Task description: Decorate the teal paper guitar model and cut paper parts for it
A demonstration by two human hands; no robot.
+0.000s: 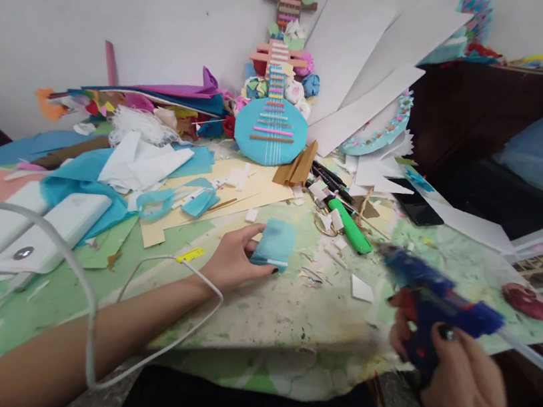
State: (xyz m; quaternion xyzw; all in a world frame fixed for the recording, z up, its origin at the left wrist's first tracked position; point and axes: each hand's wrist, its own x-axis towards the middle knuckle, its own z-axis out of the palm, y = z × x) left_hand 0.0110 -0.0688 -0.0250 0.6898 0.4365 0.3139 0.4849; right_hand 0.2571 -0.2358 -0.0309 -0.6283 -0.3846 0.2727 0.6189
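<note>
A small light-blue piece (275,241) with a pale strip along its lower edge is between the thumb and fingers of my left hand (238,256), low over the middle of the table. On the right, my right hand (460,371) is wrapped round the handle of a dark blue glue gun (444,305), slightly blurred, its nozzle towards the upper left. A clear glue stick (532,358) sticks out of its back end. Scraps of paper lie between the two hands, among them a white square (362,288).
White cables (94,313) loop over my left forearm from a white power bank (57,234). A blue paper instrument (271,133) leans on the wall. A green cutter (349,224), pens, a phone (416,202) and a red object (526,301) lie on the table (260,316).
</note>
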